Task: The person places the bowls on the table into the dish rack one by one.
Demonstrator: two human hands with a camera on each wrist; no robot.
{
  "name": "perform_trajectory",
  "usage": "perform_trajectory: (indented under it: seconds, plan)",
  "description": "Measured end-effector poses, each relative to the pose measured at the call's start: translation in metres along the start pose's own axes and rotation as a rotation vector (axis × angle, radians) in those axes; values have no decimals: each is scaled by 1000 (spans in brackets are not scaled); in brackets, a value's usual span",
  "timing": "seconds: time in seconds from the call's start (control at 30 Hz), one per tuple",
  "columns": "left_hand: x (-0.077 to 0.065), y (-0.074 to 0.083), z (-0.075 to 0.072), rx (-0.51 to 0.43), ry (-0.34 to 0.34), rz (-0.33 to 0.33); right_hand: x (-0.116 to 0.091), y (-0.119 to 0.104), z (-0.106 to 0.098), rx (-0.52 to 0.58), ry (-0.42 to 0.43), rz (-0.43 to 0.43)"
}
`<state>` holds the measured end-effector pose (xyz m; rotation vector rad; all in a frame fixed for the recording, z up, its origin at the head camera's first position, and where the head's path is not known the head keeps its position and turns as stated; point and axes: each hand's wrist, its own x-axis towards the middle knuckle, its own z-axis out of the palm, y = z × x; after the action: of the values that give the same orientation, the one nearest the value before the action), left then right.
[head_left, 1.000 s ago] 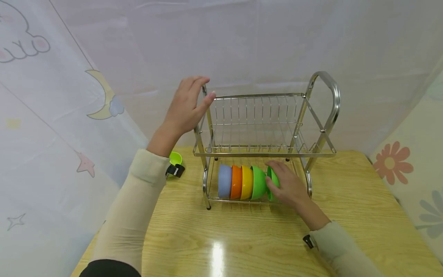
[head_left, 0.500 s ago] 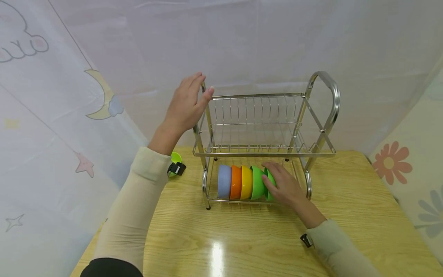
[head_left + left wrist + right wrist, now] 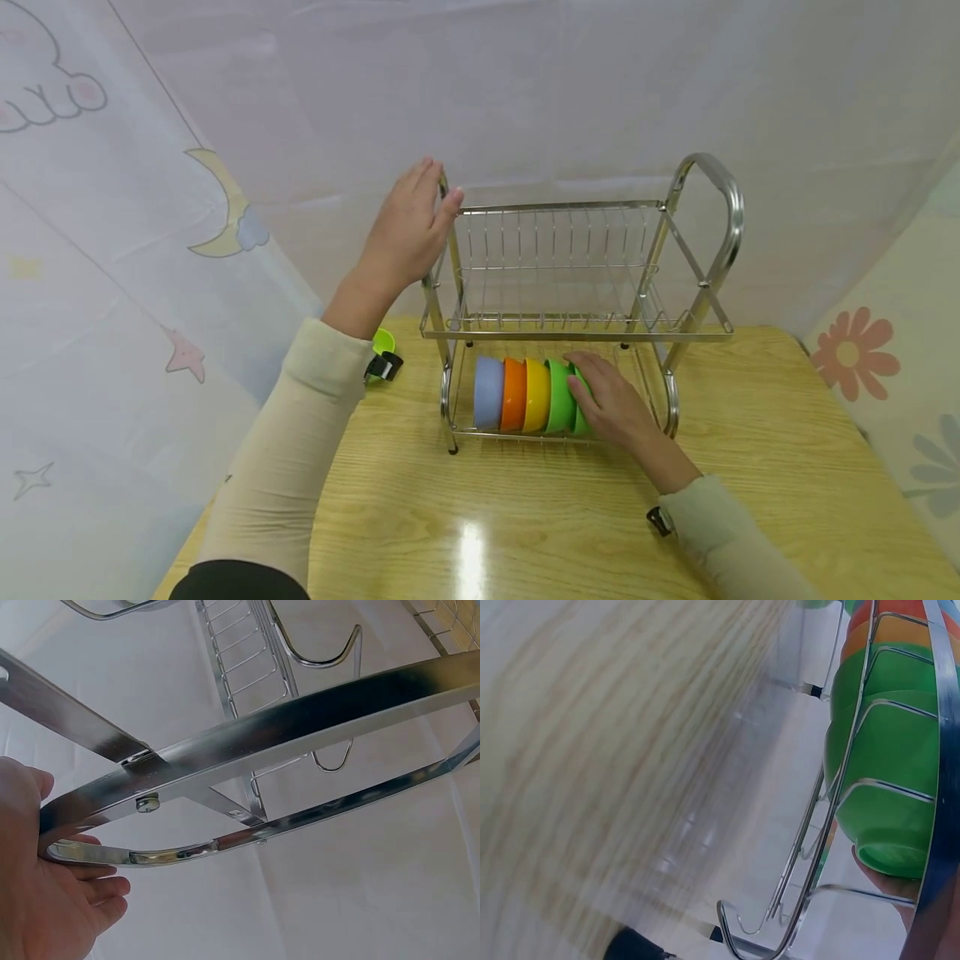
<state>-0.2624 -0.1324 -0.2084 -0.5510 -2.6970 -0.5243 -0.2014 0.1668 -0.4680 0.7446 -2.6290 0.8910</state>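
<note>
A metal two-tier dish rack (image 3: pixel 577 337) stands on the table, its upper tier bare. My left hand (image 3: pixel 408 225) grips the top of its left side handle; in the left wrist view the thumb and fingers lie on either side of the bent metal. On the lower tier a row of bowls lies on edge, nested: blue (image 3: pixel 488 393), orange (image 3: pixel 513 396), yellow (image 3: pixel 536 396) and green (image 3: pixel 560 396). At the row's right end my right hand (image 3: pixel 611 404) holds a second green bowl (image 3: pixel 892 765) around its base, pressed into the first; the hand partly hides it in the head view.
A lime-green round item (image 3: pixel 383 341) sits left of the rack, partly behind the left forearm, beside a black strap piece (image 3: pixel 386 367). The wooden table (image 3: pixel 525 517) spreads in front. A printed cloth backdrop (image 3: pixel 562 100) hangs close behind the rack.
My right hand has moved left with the end green bowl, closing the gap to the other green bowl. The left hand has shifted slightly on the handle.
</note>
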Motion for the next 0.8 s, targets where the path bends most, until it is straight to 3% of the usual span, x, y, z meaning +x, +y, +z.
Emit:
perform_trajectory:
  seconds: [0.47,0.8]
  plan:
    - [-1,3,-1,50,-10,-16,4,0,2,83,-71,19]
    - [0,2,2,63,-7,-20,3,1,3,167,-93,134]
